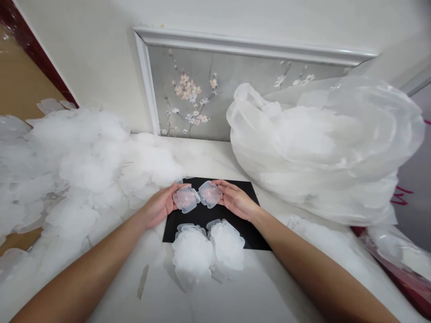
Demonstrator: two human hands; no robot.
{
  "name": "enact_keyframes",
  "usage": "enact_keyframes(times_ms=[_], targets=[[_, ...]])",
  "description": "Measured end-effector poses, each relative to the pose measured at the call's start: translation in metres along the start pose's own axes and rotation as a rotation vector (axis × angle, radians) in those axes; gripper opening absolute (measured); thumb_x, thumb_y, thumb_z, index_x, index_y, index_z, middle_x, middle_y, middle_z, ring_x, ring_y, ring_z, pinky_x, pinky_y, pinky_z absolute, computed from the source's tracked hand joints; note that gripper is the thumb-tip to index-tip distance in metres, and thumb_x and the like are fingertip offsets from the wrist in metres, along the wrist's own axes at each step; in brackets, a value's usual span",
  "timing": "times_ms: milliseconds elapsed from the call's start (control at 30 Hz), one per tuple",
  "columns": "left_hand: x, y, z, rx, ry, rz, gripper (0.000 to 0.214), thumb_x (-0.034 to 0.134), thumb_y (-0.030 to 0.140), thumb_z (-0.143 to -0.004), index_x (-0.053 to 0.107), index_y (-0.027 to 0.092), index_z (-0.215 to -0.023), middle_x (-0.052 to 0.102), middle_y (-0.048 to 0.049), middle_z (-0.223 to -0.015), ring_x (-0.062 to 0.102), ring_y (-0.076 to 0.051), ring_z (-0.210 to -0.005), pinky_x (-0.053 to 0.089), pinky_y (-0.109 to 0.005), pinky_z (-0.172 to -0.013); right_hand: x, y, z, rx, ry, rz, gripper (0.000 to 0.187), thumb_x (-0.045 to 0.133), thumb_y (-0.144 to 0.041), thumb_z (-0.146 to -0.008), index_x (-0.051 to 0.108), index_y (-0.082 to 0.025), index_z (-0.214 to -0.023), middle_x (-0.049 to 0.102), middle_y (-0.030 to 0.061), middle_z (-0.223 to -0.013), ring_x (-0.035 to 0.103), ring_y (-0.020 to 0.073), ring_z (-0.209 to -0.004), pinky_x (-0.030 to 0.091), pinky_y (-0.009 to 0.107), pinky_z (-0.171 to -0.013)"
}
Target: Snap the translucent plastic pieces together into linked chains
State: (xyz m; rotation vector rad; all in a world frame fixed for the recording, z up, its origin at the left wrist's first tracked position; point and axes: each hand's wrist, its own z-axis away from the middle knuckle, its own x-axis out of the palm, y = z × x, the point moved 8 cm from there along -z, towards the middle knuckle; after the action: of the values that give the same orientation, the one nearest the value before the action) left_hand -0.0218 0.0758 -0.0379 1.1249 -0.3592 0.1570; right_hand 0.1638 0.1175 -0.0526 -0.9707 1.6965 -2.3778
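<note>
My left hand (163,204) holds a small translucent plastic piece (186,198) with a wavy outline, its fingers closed behind it. A matching translucent piece (209,194) is in my right hand (237,200), gripped at its right side. The inner edges of the two pieces meet or nearly meet; I cannot tell whether they are joined. Both hands are over a black mat (215,215). Nearer to me, two stacks of similar pieces, the left stack (192,253) and the right stack (227,246), lie side by side across the mat's front edge.
A large heap of translucent pieces (90,157) covers the left side of the white table (141,305). At the right stands a bulging clear plastic bag (319,148), with more loose pieces (323,242) before it. A framed floral panel (191,94) is on the wall behind.
</note>
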Motion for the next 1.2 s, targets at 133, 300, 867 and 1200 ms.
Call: enact_keyframes(times_ms=[133, 300, 867, 1200], targets=[[0.003, 0.007, 0.006, 0.076, -0.046, -0.125, 0.051, 0.063, 0.021, -0.081, 0.056, 0.026, -0.131, 0.053, -0.0092, -0.142, 0.058, -0.027, -0.118, 0.047, -0.043, -0.100, 0.007, -0.005, 0.003, -0.024, -0.050, 0.059, 0.031, 0.067, -0.020, -0.074, 0.065, -0.023, -0.105, 0.064, 0.0053, -0.121, 0.066, 0.0193, -0.100, 0.052, 0.036, -0.091], [0.018, 0.021, 0.019, 0.304, -0.211, -0.528, 0.082, 0.057, 0.003, -0.071, 0.040, 0.034, -0.145, 0.050, -0.0058, -0.145, 0.057, -0.027, -0.120, 0.040, -0.044, -0.106, 0.014, -0.010, 0.005, -0.153, -0.115, 0.263, 0.063, 0.059, -0.012, -0.067, 0.055, -0.030, -0.127, 0.044, 0.0045, -0.148, 0.066, 0.0206, -0.103, 0.051, 0.040, -0.093], [-0.002, 0.008, 0.007, 0.003, 0.109, -0.053, 0.030, 0.069, 0.034, -0.082, 0.070, 0.015, -0.105, 0.074, -0.0105, -0.104, 0.069, -0.024, -0.098, 0.056, -0.034, -0.085, 0.008, 0.003, -0.003, -0.028, 0.018, -0.046, 0.036, 0.081, -0.038, -0.069, 0.068, -0.019, -0.096, 0.074, 0.0040, -0.091, 0.071, 0.0177, -0.081, 0.056, 0.034, -0.079], [-0.005, -0.001, -0.001, -0.035, 0.014, 0.036, 0.041, 0.042, 0.042, -0.098, 0.066, 0.013, -0.113, 0.072, -0.0120, -0.102, 0.069, -0.021, -0.094, 0.056, -0.037, -0.088, 0.007, 0.004, -0.004, 0.011, -0.001, -0.119, 0.032, 0.079, -0.039, -0.073, 0.068, -0.019, -0.095, 0.074, 0.0033, -0.086, 0.072, 0.0164, -0.077, 0.057, 0.031, -0.076]])
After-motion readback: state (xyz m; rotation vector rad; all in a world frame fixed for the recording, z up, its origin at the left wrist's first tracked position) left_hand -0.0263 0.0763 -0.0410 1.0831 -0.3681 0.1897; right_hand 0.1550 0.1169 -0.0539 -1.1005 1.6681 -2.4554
